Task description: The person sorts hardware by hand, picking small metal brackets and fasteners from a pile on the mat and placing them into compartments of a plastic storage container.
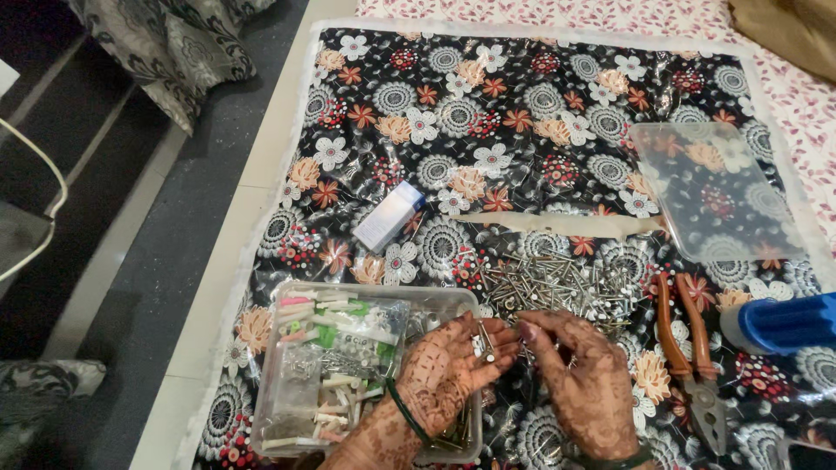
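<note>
My left hand [448, 370] lies palm up over the right end of a clear plastic box [287, 348] and cups a few small metal screws. My right hand [582, 379] is just to its right, palm down, with its fingertips pinched on a screw at the edge of the left palm. A loose pile of silver screws and nails [557, 283] is spread on the black flowered cloth [488, 113] just beyond both hands. The box holds several white, green and pink wall plugs and small bagged hardware.
A small white and blue carton [389, 215] lies beyond the box. A clear lid [710, 187] rests at the right, orange-handled pliers [692, 365] and a blue and white object [779, 322] near my right hand. Dark floor lies left of the cloth.
</note>
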